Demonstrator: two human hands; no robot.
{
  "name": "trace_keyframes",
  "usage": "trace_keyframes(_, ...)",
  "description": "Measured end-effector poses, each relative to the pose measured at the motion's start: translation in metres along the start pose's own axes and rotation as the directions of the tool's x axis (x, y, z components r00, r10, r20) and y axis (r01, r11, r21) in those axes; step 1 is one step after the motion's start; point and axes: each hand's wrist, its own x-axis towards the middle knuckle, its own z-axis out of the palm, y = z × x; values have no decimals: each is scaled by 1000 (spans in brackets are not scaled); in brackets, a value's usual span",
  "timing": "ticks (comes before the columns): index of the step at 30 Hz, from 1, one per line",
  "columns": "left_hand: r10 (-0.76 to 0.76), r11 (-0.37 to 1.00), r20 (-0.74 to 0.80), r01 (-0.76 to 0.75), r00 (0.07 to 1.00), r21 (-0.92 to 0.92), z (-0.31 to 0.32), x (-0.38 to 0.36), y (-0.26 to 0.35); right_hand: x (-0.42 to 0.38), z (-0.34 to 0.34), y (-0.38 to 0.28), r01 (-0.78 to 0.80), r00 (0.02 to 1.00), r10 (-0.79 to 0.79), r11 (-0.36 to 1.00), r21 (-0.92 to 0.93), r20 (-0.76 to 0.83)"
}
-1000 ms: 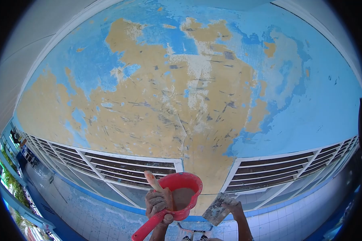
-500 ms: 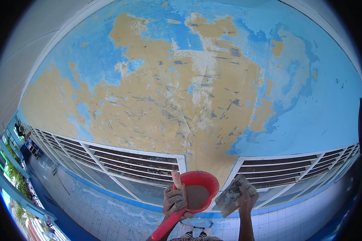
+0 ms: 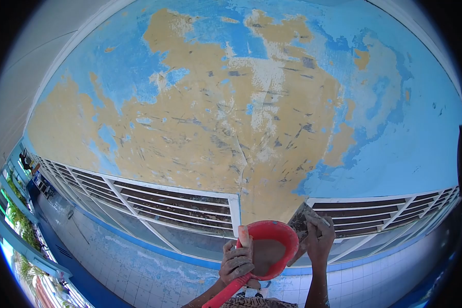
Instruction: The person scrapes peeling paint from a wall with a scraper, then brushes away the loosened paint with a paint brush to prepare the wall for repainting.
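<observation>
Low in the view, my left hand [image 3: 237, 261] is closed round a red plastic dipper [image 3: 292, 240], whose long handle slants down to the left. Grey-brown paste [image 3: 268, 255] fills part of its bowl. Pinched in the same hand, a pale tool handle [image 3: 244, 236] sticks up beside the rim; the rest of that tool is hidden. My right hand [image 3: 319, 238] grips a flat, paste-smeared trowel [image 3: 299, 222], its blade upright just right of the dipper and partly behind it. Ahead stands a blue wall with a large tan patch [image 3: 190, 133], scratched and streaked with grey.
Louvred windows [image 3: 174, 210] [image 3: 364, 213] flank the wall's narrow lower middle part. Worn tiled floor [image 3: 133, 262] runs below. To the left, a blue railing [image 3: 51, 246] has plants beyond it, and a person [image 3: 24, 160] is far off.
My left hand and the dipper have shifted right and slightly down. The trowel has turned from face-on to edge-tilted and now sits against or behind the dipper's rim. The view has shifted a little.
</observation>
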Motion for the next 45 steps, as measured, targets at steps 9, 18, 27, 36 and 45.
trace_keyframes(9,52,999,110,-52,993,-5,15,-16,10,-1,-7,-15,-282,775,262,958,-56,575)
trace_keyframes(18,-33,998,134,40,990,-45,25,-50,9,-18,-8,73,-287,582,284,949,-134,762)
trace_keyframes(27,-185,982,224,188,957,8,30,-70,3,-2,-26,87,62,649,-44,998,4,760)
trace_keyframes(36,-671,325,629,918,394,-228,15,-51,-76,35,-18,104,105,510,-146,989,107,848)
trace_keyframes(45,-647,-32,717,931,259,-365,74,-121,-72,24,21,119,-94,421,-224,953,288,879)
